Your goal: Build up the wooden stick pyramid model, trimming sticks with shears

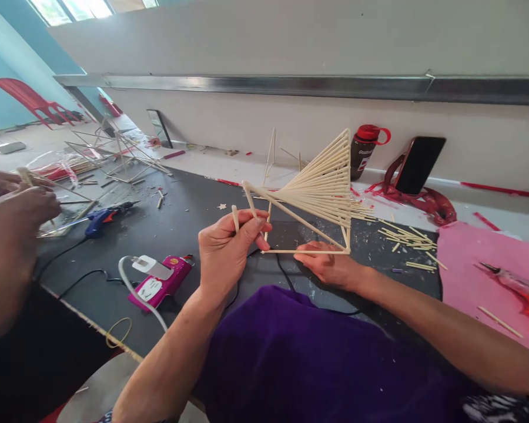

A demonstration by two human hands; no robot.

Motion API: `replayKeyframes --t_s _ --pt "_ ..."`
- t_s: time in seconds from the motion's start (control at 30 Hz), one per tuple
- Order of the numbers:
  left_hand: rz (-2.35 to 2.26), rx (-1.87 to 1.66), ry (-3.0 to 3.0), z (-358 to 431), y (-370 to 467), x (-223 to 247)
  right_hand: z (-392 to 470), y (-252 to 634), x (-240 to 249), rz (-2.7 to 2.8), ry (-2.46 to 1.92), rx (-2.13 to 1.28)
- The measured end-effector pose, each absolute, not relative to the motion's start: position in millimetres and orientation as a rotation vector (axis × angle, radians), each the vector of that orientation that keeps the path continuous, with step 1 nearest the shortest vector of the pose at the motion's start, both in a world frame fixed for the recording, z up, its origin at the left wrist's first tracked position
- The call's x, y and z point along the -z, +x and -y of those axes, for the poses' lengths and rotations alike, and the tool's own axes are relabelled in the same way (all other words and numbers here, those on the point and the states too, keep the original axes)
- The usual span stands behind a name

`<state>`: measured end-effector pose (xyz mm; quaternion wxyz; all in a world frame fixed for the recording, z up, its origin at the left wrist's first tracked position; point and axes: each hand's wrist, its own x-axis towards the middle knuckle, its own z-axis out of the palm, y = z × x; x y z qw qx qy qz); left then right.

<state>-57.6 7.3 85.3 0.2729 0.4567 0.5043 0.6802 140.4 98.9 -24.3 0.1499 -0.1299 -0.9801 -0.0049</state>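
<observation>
- Head view, and the left hand has thumb and fingers pinched tight on the stick frame at its left end!
- Right hand curls behind the lower bar (can't tell whether it grips).
- Frame's up above the dark table.
- Behind it, a brown bottle, red lid on, contents hidden.

The left forearm slants up over the near edge of the worktop, the left hand raised, thumb and fingers pinched; the right hand sits lower, fingers curled, the right forearm angled inward.
</observation>
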Motion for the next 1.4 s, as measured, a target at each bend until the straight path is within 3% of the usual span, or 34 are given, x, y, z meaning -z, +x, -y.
replayKeyframes --t_s 0.27,0.67,0.97,1.2,1.4 --pt "-1.347 -1.775 1.254 -6 -44 -72 -104 256 24 2.809 -0.745 0.152" --pt "-1.284 -1.776 1.203 -6 -39 -69 -88 212 16 2.87 -0.989 0.18" --pt "-1.321 -1.834 1.157 -4 -48 -69 -153 176 8 2.883 -1.22 0.139" --pt "-1.394 -1.793 1.226 -5 -52 -67 -118 187 10 2.958 -1.088 0.049" --pt "-1.38 -1.81 1.182 -6 -51 -65 -165 163 10 2.86 -1.157 0.013"
